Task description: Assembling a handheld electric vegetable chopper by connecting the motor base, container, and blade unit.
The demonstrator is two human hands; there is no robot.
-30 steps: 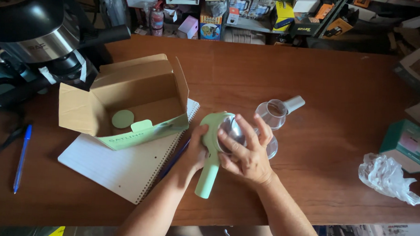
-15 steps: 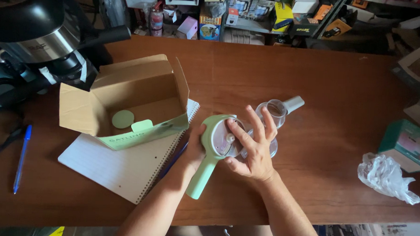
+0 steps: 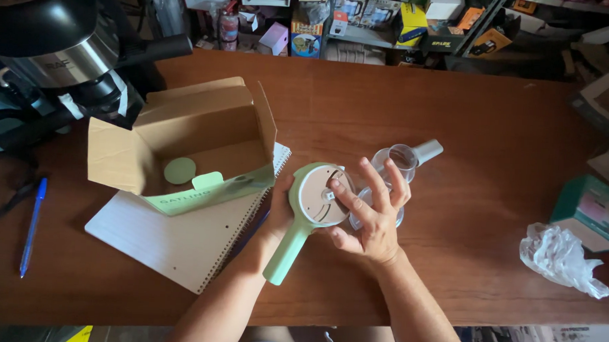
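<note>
My left hand (image 3: pixel 281 207) grips a pale green hand-held kitchen tool (image 3: pixel 301 221) at the neck, where its long handle meets a round head. The head faces up and shows a round metal blade disc (image 3: pixel 324 195). My right hand (image 3: pixel 370 214) rests spread fingers on that disc, fingertips near its centre. Just behind my right hand a clear plastic cup part with a grey spout (image 3: pixel 407 158) lies on the wooden table (image 3: pixel 468 129).
An open cardboard box (image 3: pixel 184 143) holding a green round disc (image 3: pixel 180 170) sits on a spiral notebook (image 3: pixel 180 244) at the left. A blue pen (image 3: pixel 31 225) lies far left, a black and steel appliance (image 3: pixel 59 48) back left. Crumpled plastic (image 3: pixel 561 257) and a green box (image 3: pixel 590 211) are right.
The green tool has been turned so its round head faces up and shows the blade disc. My right hand's fingers shifted from its side onto the disc.
</note>
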